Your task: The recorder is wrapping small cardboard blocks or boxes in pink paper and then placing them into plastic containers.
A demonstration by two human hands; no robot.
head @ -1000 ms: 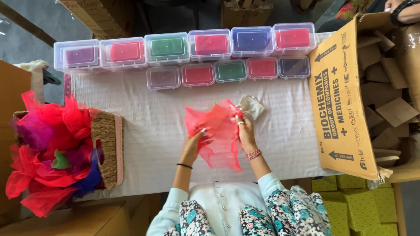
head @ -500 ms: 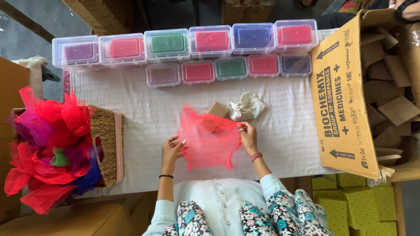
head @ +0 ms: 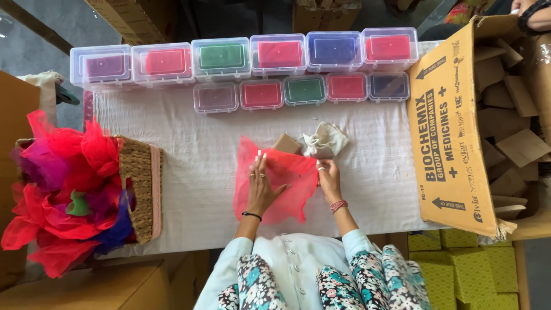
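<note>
A square of red net fabric point(head: 287, 172) lies flat on the white tablecloth point(head: 195, 149) in front of me. My left hand point(head: 261, 186) presses flat on its left half, fingers spread. My right hand point(head: 328, 179) pinches the fabric's right edge. Just beyond the fabric sit a small brown block point(head: 286, 143) and a small cream cloth pouch point(head: 326, 140), touching each other.
Two rows of clear plastic boxes point(head: 275, 54) with coloured contents line the far edge. A woven basket point(head: 138, 189) overflowing with red, purple and blue net fabric stands at left. A large open cardboard box point(head: 453, 132) of brown pieces sits at right. Yellow boxes point(head: 470, 264) lie below it.
The red net was bunched and held up in both hands; now it is spread flat on the cloth, my left hand pressing it and my right at its edge.
</note>
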